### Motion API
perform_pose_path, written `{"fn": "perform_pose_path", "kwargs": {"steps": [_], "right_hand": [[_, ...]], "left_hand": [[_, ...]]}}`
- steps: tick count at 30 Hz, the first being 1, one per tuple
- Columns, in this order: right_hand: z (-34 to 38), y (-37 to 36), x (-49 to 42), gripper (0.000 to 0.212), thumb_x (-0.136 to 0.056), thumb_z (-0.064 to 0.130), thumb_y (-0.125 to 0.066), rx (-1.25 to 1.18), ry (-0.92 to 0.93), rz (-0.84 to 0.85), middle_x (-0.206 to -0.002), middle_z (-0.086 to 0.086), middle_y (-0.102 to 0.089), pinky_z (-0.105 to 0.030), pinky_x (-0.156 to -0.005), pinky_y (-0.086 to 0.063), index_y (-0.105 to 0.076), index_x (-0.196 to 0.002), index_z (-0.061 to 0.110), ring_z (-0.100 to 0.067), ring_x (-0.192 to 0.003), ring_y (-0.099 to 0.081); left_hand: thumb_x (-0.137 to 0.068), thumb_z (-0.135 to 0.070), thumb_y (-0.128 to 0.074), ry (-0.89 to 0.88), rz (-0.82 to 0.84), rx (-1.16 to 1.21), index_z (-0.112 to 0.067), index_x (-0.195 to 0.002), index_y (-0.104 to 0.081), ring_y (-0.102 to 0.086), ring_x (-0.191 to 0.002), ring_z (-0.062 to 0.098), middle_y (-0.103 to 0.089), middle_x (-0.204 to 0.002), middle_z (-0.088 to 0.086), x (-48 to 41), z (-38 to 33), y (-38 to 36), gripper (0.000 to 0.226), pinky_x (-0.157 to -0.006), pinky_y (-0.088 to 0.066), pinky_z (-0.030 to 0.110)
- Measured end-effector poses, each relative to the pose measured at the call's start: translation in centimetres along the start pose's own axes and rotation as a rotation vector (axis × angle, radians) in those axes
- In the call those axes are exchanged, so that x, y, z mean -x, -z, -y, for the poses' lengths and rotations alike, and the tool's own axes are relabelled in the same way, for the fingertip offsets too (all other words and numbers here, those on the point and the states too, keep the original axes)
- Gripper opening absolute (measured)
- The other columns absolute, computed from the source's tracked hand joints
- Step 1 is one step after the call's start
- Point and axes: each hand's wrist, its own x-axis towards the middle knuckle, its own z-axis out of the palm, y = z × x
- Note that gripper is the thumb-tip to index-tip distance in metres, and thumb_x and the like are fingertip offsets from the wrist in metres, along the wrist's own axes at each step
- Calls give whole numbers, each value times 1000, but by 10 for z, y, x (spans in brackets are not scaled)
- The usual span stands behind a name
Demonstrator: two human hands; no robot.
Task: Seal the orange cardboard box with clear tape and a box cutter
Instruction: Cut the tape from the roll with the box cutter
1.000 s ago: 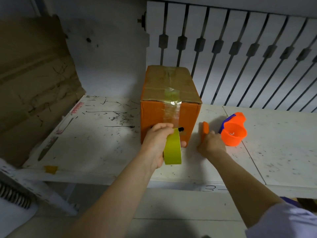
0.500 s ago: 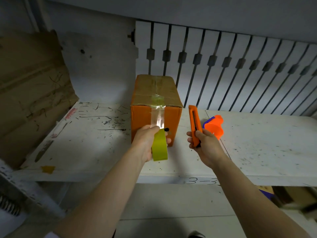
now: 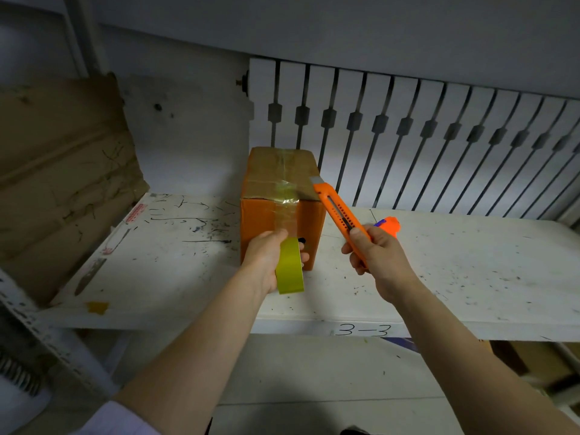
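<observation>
The orange cardboard box [image 3: 260,221] stands on the white shelf [image 3: 470,277], its brown top flaps closed. A strip of clear tape [image 3: 287,215] runs over the top and down the front face to the yellowish tape roll [image 3: 290,266]. My left hand [image 3: 266,259] grips that roll low against the box front. My right hand [image 3: 376,255] holds an orange box cutter [image 3: 335,208] tilted up and left. Its blade tip sits at the box's top right front corner, right of the tape strip.
An orange and blue tape dispenser [image 3: 389,224] lies on the shelf behind my right hand. A large brown cardboard sheet [image 3: 56,171] leans at the left. A white slatted panel [image 3: 439,146] backs the shelf. The shelf edge is marked 3-3 [image 3: 361,330].
My right hand picked the cutter up off the shelf and swung it up and left until its tip reached the box's top corner. My left hand kept the roll against the box front.
</observation>
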Motion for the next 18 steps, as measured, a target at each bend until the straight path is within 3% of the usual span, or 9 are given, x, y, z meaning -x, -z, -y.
{"fn": "perform_pose_path", "kwargs": {"steps": [5, 13, 18], "right_hand": [[5, 2, -3, 20, -95, 25, -50, 140, 42, -29, -71, -4, -61, -23, -47, -43, -58, -101, 9, -14, -51, -49], [7, 0, -10, 22, -91, 34, -54, 298, 83, -28, -70, -4, -63, -24, -49, -46, -59, -92, 12, -14, -52, -53], [9, -3, -15, 12, -93, 31, -52, 159, 103, -22, -80, 1, -68, -28, -72, -54, -55, -94, 19, -15, -73, -65]], "left_hand": [[-93, -16, -51, -1, -23, 35, -18, -94, -53, -69, -66, 29, -69, -88, 19, -1, 2, 0, 2, -70, -57, 40], [-90, -16, -56, -3, -62, 6, -16, -91, -56, -68, -55, 26, -69, -82, 17, -6, 2, 4, 0, -62, -58, 37], [-91, -21, -57, -21, -63, 39, -15, -91, -57, -68, -56, 26, -70, -81, 15, -9, 9, 5, 6, -69, -58, 42]]}}
